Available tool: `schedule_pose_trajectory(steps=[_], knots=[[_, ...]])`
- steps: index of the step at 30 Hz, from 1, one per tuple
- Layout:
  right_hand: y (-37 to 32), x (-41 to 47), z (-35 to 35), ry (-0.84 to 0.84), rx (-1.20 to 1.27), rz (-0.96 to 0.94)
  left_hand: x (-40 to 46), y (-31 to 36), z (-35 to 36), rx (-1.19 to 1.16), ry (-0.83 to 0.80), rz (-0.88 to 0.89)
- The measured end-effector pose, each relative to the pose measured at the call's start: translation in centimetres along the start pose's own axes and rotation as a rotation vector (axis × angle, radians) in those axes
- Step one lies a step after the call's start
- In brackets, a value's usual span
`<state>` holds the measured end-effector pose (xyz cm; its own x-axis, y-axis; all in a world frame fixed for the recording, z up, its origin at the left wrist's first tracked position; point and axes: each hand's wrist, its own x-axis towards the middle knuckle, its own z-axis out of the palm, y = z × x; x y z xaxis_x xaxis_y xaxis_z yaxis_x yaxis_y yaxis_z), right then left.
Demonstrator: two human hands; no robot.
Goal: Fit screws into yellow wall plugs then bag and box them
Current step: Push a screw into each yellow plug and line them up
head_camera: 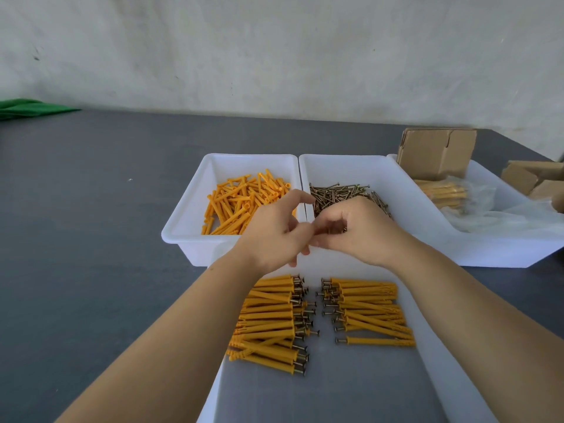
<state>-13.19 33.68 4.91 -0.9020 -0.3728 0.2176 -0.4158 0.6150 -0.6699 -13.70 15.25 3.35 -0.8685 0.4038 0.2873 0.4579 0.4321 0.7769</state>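
Both hands meet at the centre of the frame, fingertips together over the wall shared by two white bins. Left hand (276,232) has its fingers curled with the index arched up and thumb toward the right hand (355,228), whose fingers are also curled inward; something small seems pinched between them, but the fingers hide it, so whether either hand grips a screw or a plug cannot be told. Just behind the left hand, the left bin (186,209) holds a loose heap of yellow wall plugs (241,199). Just behind the right hand, the middle bin (393,178) holds a tangle of dark screws (338,192). Below the hands, in the lower centre, a shallow white tray (427,361) carries two stacks of finished plugs with screws fitted: the left stack (268,319) has its screw heads pointing right, the right stack (372,309) has its heads pointing left, and a narrow gap separates them. At the right of the frame a third white bin (500,248) contains a clear plastic bag of yellow plugs (442,193) and a brown cardboard box (436,154) standing at its far end; more cardboard boxes (534,178) lie at the right edge. Everything rests on a dark grey table (91,209), with a green cloth (27,108) at the upper left edge, before a pale wall. No label or writing can be read on anything.
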Motion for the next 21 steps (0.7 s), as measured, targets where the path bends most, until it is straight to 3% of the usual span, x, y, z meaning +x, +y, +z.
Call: schedule_pose_trajectory(steps=[2, 6, 8, 12, 15, 17, 21], knots=[[-0.5, -0.2, 0.2, -0.062, -0.075, 0.025, 0.0, 0.0, -0.1, 0.037, 0.082, -0.004], [-2.0, -0.9, 0.9, -0.240, -0.207, 0.013, 0.6, -0.6, -0.7, 0.277, 0.414, 0.040], [-2.9, -1.1, 1.8, -0.342, -0.302, -0.011, 0.9, -1.2, -1.0, 0.306, 0.484, 0.001], [-4.0, -1.3, 4.7, -0.428, -0.408, -0.088, 1.3, -2.5, -0.9, 0.433, 0.419, -0.101], [-4.0, -1.3, 5.6, -0.471, -0.355, -0.073, 1.8, -3.6, -0.8, 0.599, 0.205, -0.261], [-3.6, -0.9, 4.7, -0.370, -0.289, -0.045, 2.2, -4.0, -0.6, 0.748, 0.051, -0.354], [-0.9, 0.8, 1.2, 0.183, -0.386, -0.011, 2.7, -4.0, -0.2, 0.828, -0.102, -0.388]])
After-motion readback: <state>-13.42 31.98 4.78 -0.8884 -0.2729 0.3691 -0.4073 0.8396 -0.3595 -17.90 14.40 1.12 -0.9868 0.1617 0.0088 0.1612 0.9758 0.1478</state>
